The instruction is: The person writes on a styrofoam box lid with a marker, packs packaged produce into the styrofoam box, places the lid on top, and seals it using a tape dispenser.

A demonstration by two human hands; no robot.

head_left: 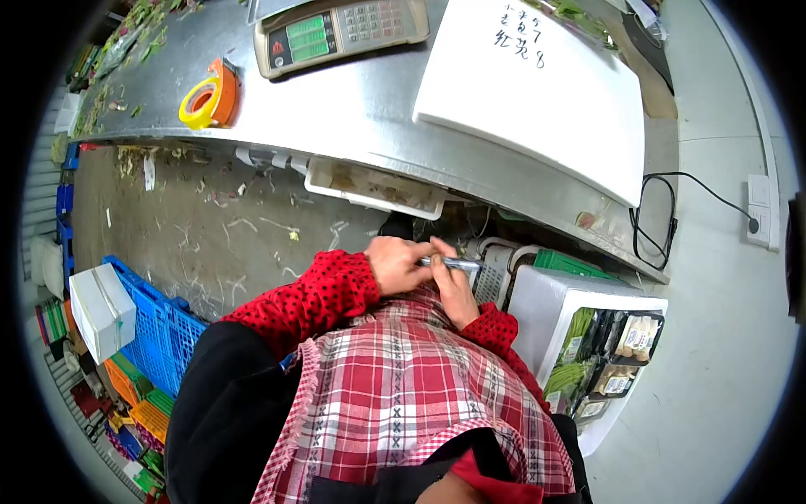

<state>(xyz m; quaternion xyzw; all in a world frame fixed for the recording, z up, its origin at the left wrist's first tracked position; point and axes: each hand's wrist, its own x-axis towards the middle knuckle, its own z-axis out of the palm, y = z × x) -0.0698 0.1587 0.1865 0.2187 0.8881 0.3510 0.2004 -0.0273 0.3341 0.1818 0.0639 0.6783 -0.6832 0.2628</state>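
Note:
Both hands meet in front of the plaid apron, just below the metal table's edge. My left hand [395, 264] has its fingers bent round the near end of a slim silver-grey object [457, 263]. On the other side, my right hand [452, 290] grips the same object between thumb and fingers. The object's far end sticks out to the right; the rest is hidden by the fingers, and I cannot make out what it is. Red sleeves with black dots cover both forearms.
The metal table [353, 113] bears a scale [340, 34], a tape dispenser [210, 97] and a white foam lid [537, 101] with writing. A foam box [546, 307] of packed vegetables stands at the right, a blue crate [155, 323] at the left. A black cable [672, 223] hangs near the wall.

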